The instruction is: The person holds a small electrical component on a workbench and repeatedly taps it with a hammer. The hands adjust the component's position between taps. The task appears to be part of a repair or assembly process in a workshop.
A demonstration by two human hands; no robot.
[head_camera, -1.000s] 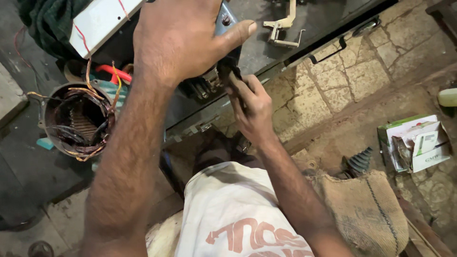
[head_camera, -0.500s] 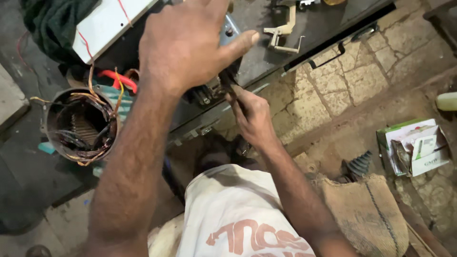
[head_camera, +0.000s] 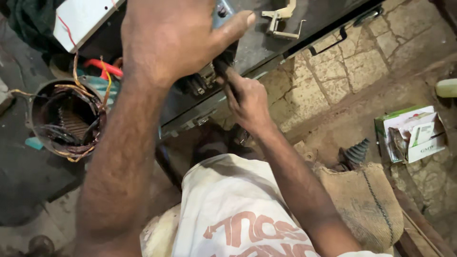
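Head view: my left hand [head_camera: 166, 43] clamped over the metal part [head_camera: 209, 78] on the tabletop [head_camera: 266, 45]
right hand [head_camera: 247, 100]: fingers pinched together on its underside
nearby: motor stator [head_camera: 66, 119], bracket [head_camera: 281, 19], box [head_camera: 412, 133]

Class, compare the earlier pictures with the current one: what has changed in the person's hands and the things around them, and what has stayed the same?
Little changed. The left hand still grips the small dark metal part on the bench edge; the right hand still works at it from below. The view drifted slightly. The wound motor stator and open carton stayed put.
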